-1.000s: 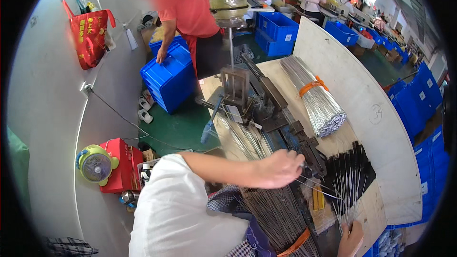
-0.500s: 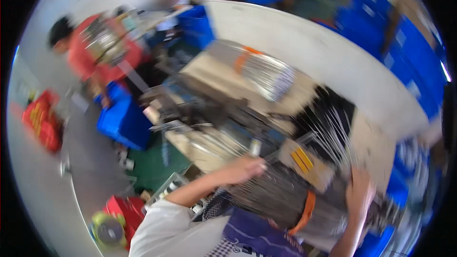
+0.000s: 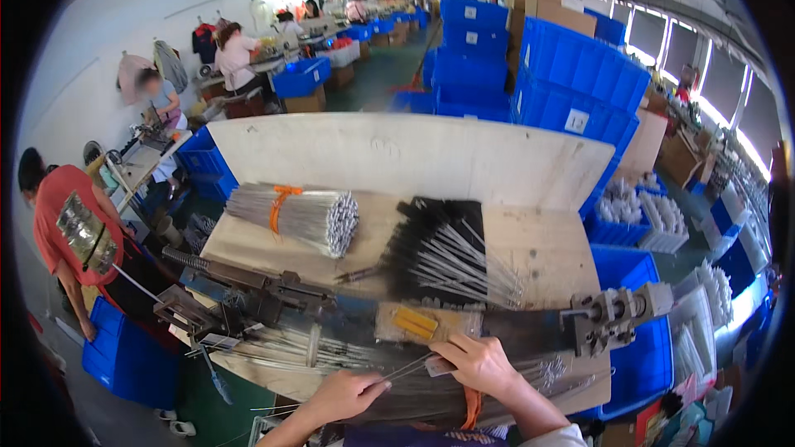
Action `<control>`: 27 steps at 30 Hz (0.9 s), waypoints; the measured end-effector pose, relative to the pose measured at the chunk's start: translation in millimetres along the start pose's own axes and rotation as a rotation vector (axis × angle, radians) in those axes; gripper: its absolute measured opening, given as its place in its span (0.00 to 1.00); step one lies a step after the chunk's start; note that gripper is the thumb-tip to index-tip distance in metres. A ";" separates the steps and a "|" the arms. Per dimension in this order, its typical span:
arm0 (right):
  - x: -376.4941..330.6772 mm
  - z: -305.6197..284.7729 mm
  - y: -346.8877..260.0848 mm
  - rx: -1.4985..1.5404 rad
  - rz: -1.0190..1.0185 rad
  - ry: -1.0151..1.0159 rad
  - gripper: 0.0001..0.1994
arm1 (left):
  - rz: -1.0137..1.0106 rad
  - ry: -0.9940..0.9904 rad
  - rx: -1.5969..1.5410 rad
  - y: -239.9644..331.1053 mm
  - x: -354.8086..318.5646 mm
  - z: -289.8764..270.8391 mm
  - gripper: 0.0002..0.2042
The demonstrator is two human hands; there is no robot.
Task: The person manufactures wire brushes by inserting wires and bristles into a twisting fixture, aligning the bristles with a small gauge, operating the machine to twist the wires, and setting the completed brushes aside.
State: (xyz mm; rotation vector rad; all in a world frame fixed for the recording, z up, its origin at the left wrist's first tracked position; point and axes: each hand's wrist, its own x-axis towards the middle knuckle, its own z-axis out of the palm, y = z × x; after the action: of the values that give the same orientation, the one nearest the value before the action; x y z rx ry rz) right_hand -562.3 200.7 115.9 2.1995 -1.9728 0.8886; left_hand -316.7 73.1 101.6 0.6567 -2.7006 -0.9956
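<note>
So, rods [image 3: 410,369] were pinched by closed left hand [image 3: 344,397] and right hand [image 3: 480,366] at the near edge of the table [image 3: 538,238]. Its far-right wood was exposed.

thin metal rods [image 3: 407,370] | a few, exact count unclear | silvery grey, slender, look straight | held in left hand [image 3: 346,395] and right hand [image 3: 479,362], spanning the gap | slanted, right end higher in view | above grey rod bundle [image 3: 426,400] | right tips at right hand, too small to tell

The sleeve [image 3: 556,437] is white, the front garment [image 3: 393,436] purple with pale markings.
</note>
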 end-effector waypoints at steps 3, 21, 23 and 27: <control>-13.6 -8.3 -0.8 -0.091 0.053 0.011 0.13 | 0.067 -0.035 -0.051 -3.2 -0.8 1.6 0.12; -44.8 90.0 38.3 0.292 -0.090 0.026 0.11 | 1.221 1.031 0.039 107.0 40.1 -93.5 0.11; -45.7 86.0 39.3 0.307 -0.095 0.055 0.13 | 1.246 1.053 0.221 120.6 37.6 -92.2 0.22; -43.4 79.4 38.9 0.357 -0.068 0.026 0.12 | 1.251 1.063 0.373 124.3 18.7 -83.0 0.35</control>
State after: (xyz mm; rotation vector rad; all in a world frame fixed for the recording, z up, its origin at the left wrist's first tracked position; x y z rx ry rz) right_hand -569.4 200.1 17.6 2.3985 -1.8322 1.3425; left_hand -348.8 101.2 246.1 -0.4182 -1.6874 0.1909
